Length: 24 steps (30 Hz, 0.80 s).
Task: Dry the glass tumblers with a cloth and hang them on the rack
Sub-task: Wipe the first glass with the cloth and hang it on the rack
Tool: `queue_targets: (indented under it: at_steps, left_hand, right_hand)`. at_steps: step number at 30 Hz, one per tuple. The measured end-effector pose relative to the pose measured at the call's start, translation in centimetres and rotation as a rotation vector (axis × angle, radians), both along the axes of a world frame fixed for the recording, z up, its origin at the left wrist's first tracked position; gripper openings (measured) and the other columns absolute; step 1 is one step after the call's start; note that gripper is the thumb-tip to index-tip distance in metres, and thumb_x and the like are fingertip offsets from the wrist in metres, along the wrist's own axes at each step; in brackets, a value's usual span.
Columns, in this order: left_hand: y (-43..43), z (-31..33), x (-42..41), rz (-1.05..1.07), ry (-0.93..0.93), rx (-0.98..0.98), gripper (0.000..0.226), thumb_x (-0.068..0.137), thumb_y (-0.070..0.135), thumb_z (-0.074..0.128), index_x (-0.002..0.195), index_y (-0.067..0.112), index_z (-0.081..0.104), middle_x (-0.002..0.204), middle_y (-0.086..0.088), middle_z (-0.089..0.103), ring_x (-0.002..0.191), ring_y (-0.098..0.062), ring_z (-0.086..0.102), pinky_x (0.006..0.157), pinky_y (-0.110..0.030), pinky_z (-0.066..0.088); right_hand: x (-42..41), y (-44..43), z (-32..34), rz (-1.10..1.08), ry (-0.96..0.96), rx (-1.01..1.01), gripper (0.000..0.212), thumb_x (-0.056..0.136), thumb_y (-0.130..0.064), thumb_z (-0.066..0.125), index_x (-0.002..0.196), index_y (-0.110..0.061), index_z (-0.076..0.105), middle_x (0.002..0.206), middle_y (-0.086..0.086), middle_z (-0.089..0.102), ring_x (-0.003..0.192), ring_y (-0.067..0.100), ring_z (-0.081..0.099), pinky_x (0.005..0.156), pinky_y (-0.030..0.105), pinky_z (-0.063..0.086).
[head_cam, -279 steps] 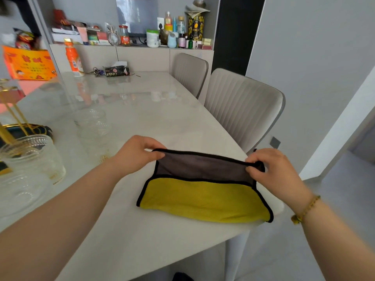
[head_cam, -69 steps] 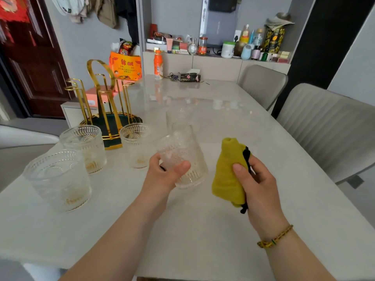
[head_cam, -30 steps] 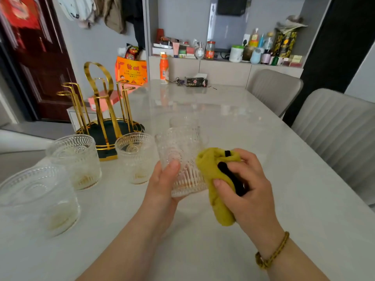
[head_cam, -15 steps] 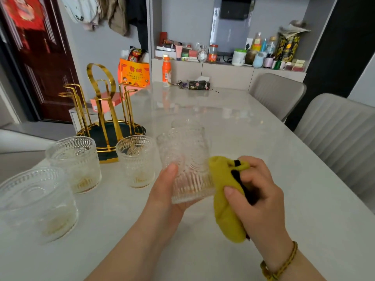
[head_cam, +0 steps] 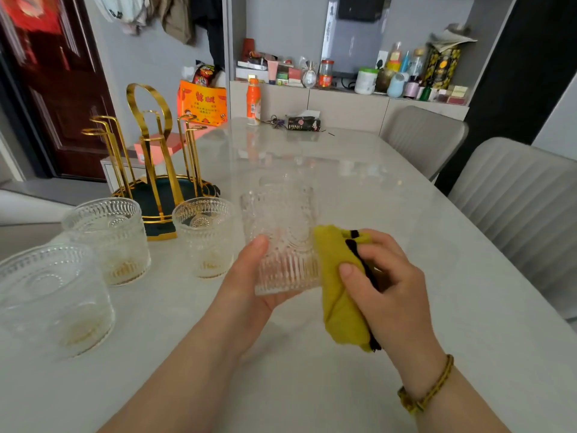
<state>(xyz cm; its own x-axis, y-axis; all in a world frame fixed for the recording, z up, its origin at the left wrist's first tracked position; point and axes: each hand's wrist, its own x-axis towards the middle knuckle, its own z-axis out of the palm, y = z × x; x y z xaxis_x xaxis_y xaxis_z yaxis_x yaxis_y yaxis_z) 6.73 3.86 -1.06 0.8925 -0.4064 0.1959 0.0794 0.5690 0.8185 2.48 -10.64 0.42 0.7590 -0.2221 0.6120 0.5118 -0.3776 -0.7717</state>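
Note:
My left hand [head_cam: 246, 285] grips a ribbed clear glass tumbler [head_cam: 282, 239] from below and lifts it above the table. Bunched in my right hand [head_cam: 385, 285] is a yellow cloth [head_cam: 338, 295] with black trim, pressed against the tumbler's right side. Three more tumblers stand on the table to the left: one near the middle [head_cam: 204, 235], one further left [head_cam: 107, 237] and one at the left edge [head_cam: 51, 295]. Another tumbler [head_cam: 278, 182] shows faintly behind the held one. The gold rack [head_cam: 150, 151] on its dark round base stands empty behind them.
The pale marble table [head_cam: 390, 214] stretches away to an orange bottle [head_cam: 253, 101], keys and a dark tissue pack [head_cam: 303, 123]. Two grey chairs [head_cam: 515, 210] line the right side. A cluttered shelf sits at the back and a dark red door at the left.
Nine seconds ago both hands held the cloth flat on the table. Since then my left hand has picked up a tumbler and raised it, and my right hand has brought the bunched cloth against its side.

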Motion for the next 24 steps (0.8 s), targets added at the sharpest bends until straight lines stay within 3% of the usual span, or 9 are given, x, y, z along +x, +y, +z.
queue_targets:
  at_steps: [2,4,7,10,12,14,16,21,24]
  left_hand:
    - [0.3,0.0,0.3,0.048,0.023,0.014,0.058,0.053,0.051,0.068,0.1,0.017,0.067,0.1,-0.009,0.069,0.092,-0.024,0.065,0.077,-0.036,0.057]
    - [0.2,-0.1,0.2,0.05,0.03,0.079,0.078,0.044,0.053,0.078,0.106,0.01,0.061,0.097,-0.012,0.069,0.088,-0.024,0.066,0.074,-0.036,0.057]
    - [-0.6,-0.6,-0.4,0.024,-0.013,0.246,0.101,0.043,0.054,0.08,0.121,0.0,0.049,0.115,-0.029,0.059,0.105,-0.042,0.058,0.089,-0.053,0.049]
    - [-1.0,-0.7,-0.7,-0.054,0.018,0.241,0.104,0.036,0.052,0.083,0.122,0.004,0.05,0.117,-0.024,0.06,0.105,-0.037,0.06,0.085,-0.046,0.053]
    - [-0.7,-0.5,-0.5,-0.066,0.056,0.168,0.101,0.03,0.058,0.083,0.115,0.01,0.057,0.104,-0.013,0.068,0.093,-0.024,0.066,0.072,-0.035,0.056]
    - [-0.3,-0.3,-0.3,-0.078,0.052,0.076,0.091,0.035,0.062,0.081,0.109,0.013,0.063,0.104,-0.009,0.069,0.092,-0.022,0.067,0.071,-0.034,0.056]
    - [0.2,-0.2,-0.2,-0.083,0.061,-0.019,0.081,0.038,0.062,0.08,0.104,0.018,0.069,0.109,-0.01,0.068,0.097,-0.023,0.066,0.074,-0.037,0.056]
    - [0.1,-0.2,-0.2,-0.032,0.018,0.074,0.076,0.058,0.064,0.066,0.12,0.02,0.059,0.117,-0.004,0.066,0.113,-0.021,0.059,0.097,-0.042,0.047]
    - [0.0,0.0,-0.5,0.028,-0.008,0.086,0.072,0.056,0.066,0.07,0.11,0.02,0.065,0.116,-0.007,0.066,0.11,-0.022,0.061,0.088,-0.036,0.053]
  right_hand:
    - [-0.2,0.5,-0.2,-0.005,-0.093,-0.166,0.008,0.066,-0.033,0.059,0.073,-0.03,0.061,0.104,-0.018,0.051,0.095,-0.015,0.051,0.077,0.002,0.04]
    - [-0.4,0.6,-0.3,-0.047,-0.225,-0.223,0.021,0.074,-0.037,0.062,0.09,-0.025,0.06,0.109,-0.026,0.047,0.1,-0.015,0.048,0.082,0.003,0.039]
    - [-0.4,-0.1,-0.2,-0.231,-0.32,-0.194,0.024,0.078,-0.036,0.059,0.099,-0.023,0.06,0.103,-0.019,0.046,0.105,-0.018,0.043,0.087,0.003,0.036]
    - [-0.3,-0.8,0.4,-0.257,-0.167,0.044,0.019,0.073,-0.037,0.061,0.092,-0.034,0.061,0.105,-0.021,0.046,0.095,-0.023,0.046,0.079,-0.002,0.036]
    - [0.0,-0.8,0.4,-0.149,-0.003,0.172,0.029,0.069,-0.036,0.072,0.095,-0.025,0.064,0.105,-0.018,0.051,0.088,-0.02,0.051,0.071,-0.001,0.039]
    - [0.2,-0.4,0.2,-0.018,0.117,0.207,0.03,0.067,-0.036,0.074,0.093,-0.025,0.065,0.107,-0.005,0.059,0.088,-0.009,0.057,0.072,0.007,0.046]
    - [-0.1,0.4,-0.1,0.102,0.182,0.207,0.036,0.06,-0.048,0.062,0.094,-0.036,0.062,0.114,0.005,0.061,0.099,0.009,0.061,0.084,0.026,0.052]
    - [-0.2,0.6,-0.1,0.168,0.162,0.253,0.039,0.055,-0.048,0.059,0.094,-0.046,0.066,0.124,0.004,0.056,0.11,0.015,0.058,0.096,0.042,0.047]
    - [-0.1,0.3,-0.4,0.12,0.13,0.226,0.039,0.055,-0.048,0.058,0.094,-0.048,0.065,0.126,0.0,0.054,0.111,0.01,0.056,0.096,0.034,0.046]
